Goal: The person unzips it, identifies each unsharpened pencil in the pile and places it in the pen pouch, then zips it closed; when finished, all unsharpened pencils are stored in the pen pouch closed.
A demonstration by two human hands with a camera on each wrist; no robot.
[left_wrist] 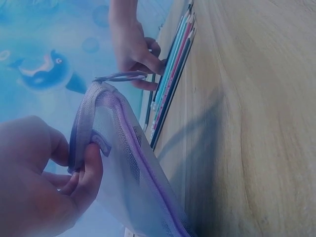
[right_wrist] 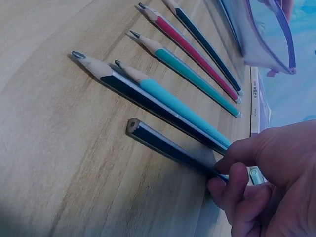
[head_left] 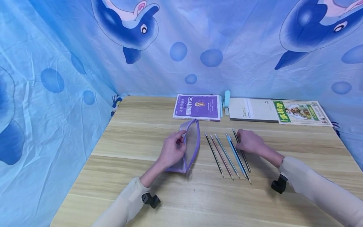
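Note:
A purple mesh pencil pouch [head_left: 193, 142] stands on its edge on the wooden table [head_left: 136, 138], mouth upward. My left hand [head_left: 179, 141] pinches the pouch's upper rim [left_wrist: 81, 148] between thumb and fingers. To the right of the pouch lie several pencils [head_left: 227, 154] side by side: dark, red, teal, light blue and dark blue. My right hand [head_left: 239, 142] rests at the far right of the row, where its thumb and fingertips [right_wrist: 229, 180] pinch the rightmost dark blue pencil [right_wrist: 163, 143] near its far end. That pencil lies flat on the wood.
At the table's back lie a purple book [head_left: 197, 107], a light blue clip [head_left: 227, 96], a grey "Gambit" notebook [head_left: 250, 110] and a green-covered book [head_left: 300, 112]. Blue dolphin-print cloth [head_left: 85, 56] hangs behind and to the left.

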